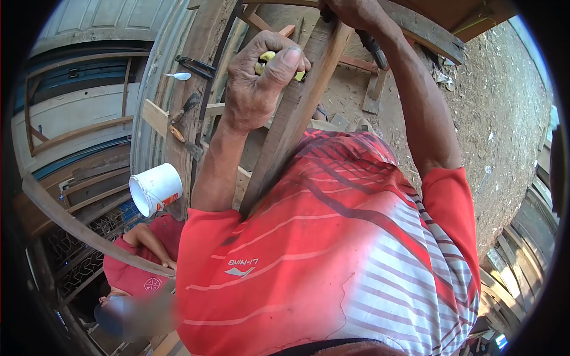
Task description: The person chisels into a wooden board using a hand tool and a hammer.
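Observation:
My left hand is closed around a yellow-and-black handled tool, its thumb pressed over the top. What the tool's working end looks like is hidden by the fist and the wood. Under that fist a long wooden beam runs from my lap up to the top edge. Near the beam's far end, my right hand grips a dark-handled tool, the handle's end sticking out below the wrist. Its head is mostly out of view, so I cannot tell its kind.
On the bench boards at left lie pliers, a white spoon-like piece and a wooden-handled tool. A white bucket stands nearby. Another person is at lower left. Dusty ground with wood scraps spreads right.

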